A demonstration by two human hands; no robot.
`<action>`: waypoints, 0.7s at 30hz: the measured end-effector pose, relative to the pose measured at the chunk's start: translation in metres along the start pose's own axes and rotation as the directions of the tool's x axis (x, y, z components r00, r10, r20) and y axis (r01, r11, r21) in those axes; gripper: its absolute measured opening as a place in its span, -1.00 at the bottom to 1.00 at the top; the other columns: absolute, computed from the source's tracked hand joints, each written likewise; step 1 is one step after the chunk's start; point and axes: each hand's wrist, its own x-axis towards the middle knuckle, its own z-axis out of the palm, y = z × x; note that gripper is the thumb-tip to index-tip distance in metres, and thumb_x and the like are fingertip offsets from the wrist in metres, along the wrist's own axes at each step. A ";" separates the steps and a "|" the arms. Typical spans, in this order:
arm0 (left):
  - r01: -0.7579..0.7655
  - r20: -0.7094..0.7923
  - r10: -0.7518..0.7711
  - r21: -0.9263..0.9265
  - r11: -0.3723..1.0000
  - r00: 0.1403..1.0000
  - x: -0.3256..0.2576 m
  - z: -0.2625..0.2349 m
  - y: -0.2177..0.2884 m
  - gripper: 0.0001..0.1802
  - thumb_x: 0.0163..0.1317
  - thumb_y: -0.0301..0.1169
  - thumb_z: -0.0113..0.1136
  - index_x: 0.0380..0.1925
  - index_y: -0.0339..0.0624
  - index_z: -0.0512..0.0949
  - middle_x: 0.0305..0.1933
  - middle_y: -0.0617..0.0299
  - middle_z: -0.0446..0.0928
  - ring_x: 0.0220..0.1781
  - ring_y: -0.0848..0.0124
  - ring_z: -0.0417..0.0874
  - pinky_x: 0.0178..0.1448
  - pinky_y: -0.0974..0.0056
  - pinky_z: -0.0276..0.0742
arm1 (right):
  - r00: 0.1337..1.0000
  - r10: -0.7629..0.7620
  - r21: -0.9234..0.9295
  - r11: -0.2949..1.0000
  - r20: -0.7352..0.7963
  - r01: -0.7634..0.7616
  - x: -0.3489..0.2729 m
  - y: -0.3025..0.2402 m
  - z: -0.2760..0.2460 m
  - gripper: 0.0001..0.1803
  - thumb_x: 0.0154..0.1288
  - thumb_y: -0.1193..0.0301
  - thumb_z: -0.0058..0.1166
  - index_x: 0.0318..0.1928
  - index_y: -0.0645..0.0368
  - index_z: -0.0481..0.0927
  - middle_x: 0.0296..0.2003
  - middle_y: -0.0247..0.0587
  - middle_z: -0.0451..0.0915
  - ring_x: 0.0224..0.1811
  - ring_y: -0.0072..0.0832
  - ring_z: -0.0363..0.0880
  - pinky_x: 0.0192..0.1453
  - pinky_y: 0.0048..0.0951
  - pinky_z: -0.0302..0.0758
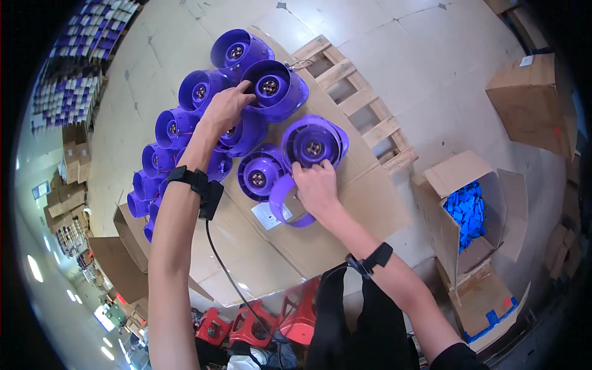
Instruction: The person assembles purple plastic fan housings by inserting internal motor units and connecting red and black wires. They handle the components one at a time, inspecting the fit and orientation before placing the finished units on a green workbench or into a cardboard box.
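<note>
Several purple cup-shaped plastic housings, each with a copper-coloured motor-like core, stand in slanting rows on a cardboard-covered surface (271, 246). My left hand (229, 106) reaches over them, its fingers closed on the near-left rim of one purple housing (285, 102). My right hand (317, 188) has its fingers curled over the near rim of another purple housing (313, 131), which stands apart on the right. A thin purple ring (276, 198) is tilted against that hand; whether the hand grips it too is hidden. Left of it stands a smaller-looking purple housing (259, 177).
A wooden pallet (361, 102) lies beyond the cardboard. To the right, an open carton (436, 213) holds blue parts (465, 213), near a closed carton (524, 102). Red stools (301, 314) stand at the near edge. A black cable (231, 271) hangs from my left wrist.
</note>
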 end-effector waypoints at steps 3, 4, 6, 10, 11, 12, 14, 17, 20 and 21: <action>-0.067 -0.103 0.071 0.043 0.997 0.992 -0.008 0.013 -0.004 -0.54 -0.13 -0.70 0.18 -0.15 -0.14 0.67 0.10 0.07 0.44 -0.03 0.04 0.62 0.04 0.07 0.58 | 0.998 -0.041 0.025 0.999 0.045 0.040 -0.033 0.004 -0.008 -0.95 0.04 0.44 0.10 -0.42 0.08 0.58 -0.63 -0.19 0.62 -0.49 -0.39 0.63 -0.15 -0.31 0.40; -0.074 -0.108 0.079 0.053 0.996 0.991 -0.012 0.017 -0.002 -0.60 -0.07 -0.66 0.16 -0.18 -0.12 0.68 0.07 0.08 0.44 -0.05 0.07 0.63 0.03 0.07 0.59 | 0.997 -0.063 0.039 0.997 0.045 0.062 -0.045 0.008 -0.009 -0.95 0.04 0.44 0.09 -0.42 0.09 0.58 -0.63 -0.20 0.62 -0.49 -0.39 0.62 -0.14 -0.30 0.41; -0.087 -0.126 0.095 0.066 0.994 0.987 -0.016 0.022 0.015 -0.71 0.05 -0.57 0.14 -0.24 -0.07 0.71 0.02 0.09 0.44 -0.08 0.11 0.64 0.02 0.08 0.61 | 0.994 -0.076 0.064 0.995 0.079 0.071 -0.067 0.016 -0.015 -0.92 0.02 0.45 0.07 -0.44 0.13 0.60 -0.61 -0.18 0.63 -0.46 -0.37 0.62 -0.05 -0.24 0.42; -0.167 -0.189 0.191 0.135 0.977 0.963 -0.028 0.036 0.031 -0.77 0.07 -0.48 0.16 -0.30 -0.02 0.73 0.05 0.15 0.46 -0.05 0.22 0.59 0.03 0.14 0.59 | 0.979 -0.088 0.074 0.994 0.182 0.076 -0.092 0.021 -0.025 -0.81 -0.14 0.46 0.21 -0.40 0.15 0.63 -0.57 -0.21 0.62 -0.37 -0.33 0.62 0.02 -0.19 0.41; -0.172 -0.193 0.196 0.136 0.976 0.961 -0.029 0.035 0.034 -0.78 0.08 -0.47 0.15 -0.30 -0.02 0.73 0.06 0.16 0.46 -0.06 0.23 0.58 0.02 0.15 0.58 | 0.978 -0.078 0.076 0.995 0.193 0.064 -0.092 0.021 -0.027 -0.73 -0.21 0.43 0.28 -0.37 0.14 0.63 -0.56 -0.22 0.61 -0.35 -0.33 0.62 0.02 -0.20 0.41; -0.176 -0.198 0.201 0.136 0.975 0.959 -0.028 0.033 0.036 -0.78 0.08 -0.47 0.15 -0.31 -0.01 0.73 0.07 0.17 0.46 -0.06 0.24 0.58 0.02 0.15 0.57 | 0.977 -0.067 0.078 0.996 0.204 0.052 -0.092 0.021 -0.028 -0.65 -0.29 0.41 0.35 -0.33 0.12 0.63 -0.56 -0.23 0.61 -0.33 -0.33 0.62 0.03 -0.21 0.41; -0.179 -0.208 0.207 0.147 0.973 0.956 -0.028 0.031 0.037 -0.78 0.10 -0.46 0.14 -0.31 0.00 0.73 0.09 0.18 0.47 -0.06 0.26 0.57 0.01 0.16 0.56 | 0.983 -0.011 0.106 0.994 0.182 -0.009 -0.085 0.018 -0.029 -0.71 -0.27 0.47 0.29 -0.38 0.14 0.64 -0.54 -0.17 0.62 -0.36 -0.26 0.61 -0.02 -0.20 0.41; -0.181 -0.228 0.212 0.150 0.972 0.950 -0.025 0.030 0.033 -0.78 0.11 -0.46 0.14 -0.32 0.02 0.74 0.11 0.17 0.49 -0.06 0.25 0.59 -0.01 0.15 0.57 | 0.978 0.115 0.076 0.989 0.174 -0.130 -0.061 0.007 -0.033 -0.83 -0.19 0.48 0.21 -0.46 0.18 0.64 -0.53 -0.02 0.63 -0.44 -0.11 0.60 -0.12 -0.17 0.43; -0.187 -0.248 0.207 0.102 0.977 0.946 -0.022 0.035 0.028 -0.77 0.11 -0.47 0.13 -0.32 0.02 0.74 0.12 0.16 0.49 -0.09 0.22 0.60 -0.03 0.13 0.59 | 0.962 0.262 0.067 0.961 0.073 -0.266 -0.032 -0.004 -0.019 -0.87 -0.13 0.45 0.21 -0.48 0.21 0.64 -0.59 0.06 0.61 -0.48 -0.03 0.63 -0.23 -0.12 0.49; -0.193 -0.261 0.214 0.106 0.976 0.941 -0.023 0.036 0.029 -0.76 0.10 -0.49 0.13 -0.32 0.02 0.75 0.14 0.15 0.49 -0.11 0.19 0.61 -0.05 0.13 0.62 | 0.948 0.304 0.048 0.950 0.091 -0.309 -0.020 -0.010 -0.015 -0.90 -0.13 0.45 0.22 -0.51 0.18 0.63 -0.60 0.05 0.61 -0.51 -0.04 0.64 -0.25 -0.12 0.46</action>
